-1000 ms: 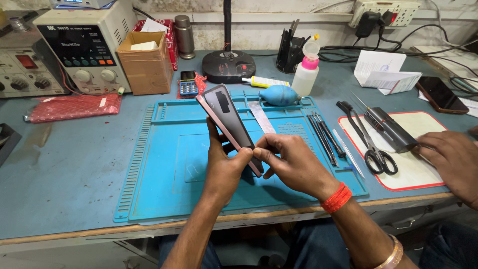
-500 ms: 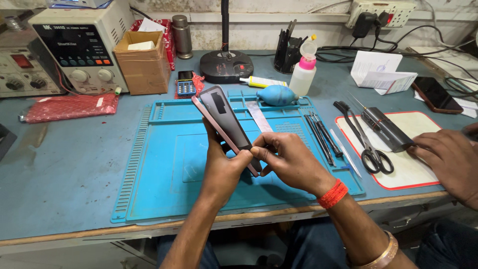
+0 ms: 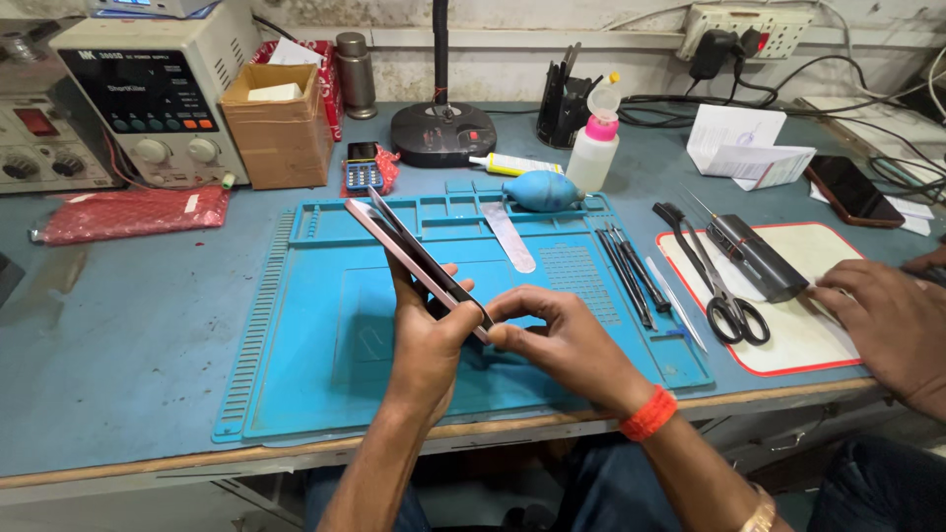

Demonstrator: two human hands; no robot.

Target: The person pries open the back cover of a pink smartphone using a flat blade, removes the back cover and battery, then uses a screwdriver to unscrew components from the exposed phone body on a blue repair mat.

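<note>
Head view: the left hand grips a thin, glossy pink-edged phone tilted edge-up above the ribbed blue rubber mat on the counter. The right hand pinches the phone's lower corner. Steel scissors lie on a white pad, well apart.

— What's the bench like?
— A workbench with a worn blue top and a pale wooden front edge, pushed against the wall.
— And the wall?
— A rough, stained plaster wall, with a white ledge running along it. A white power strip is mounted there, and black cables trail down onto the bench.
— Light?
— Even and bright, with soft shadows.
</note>
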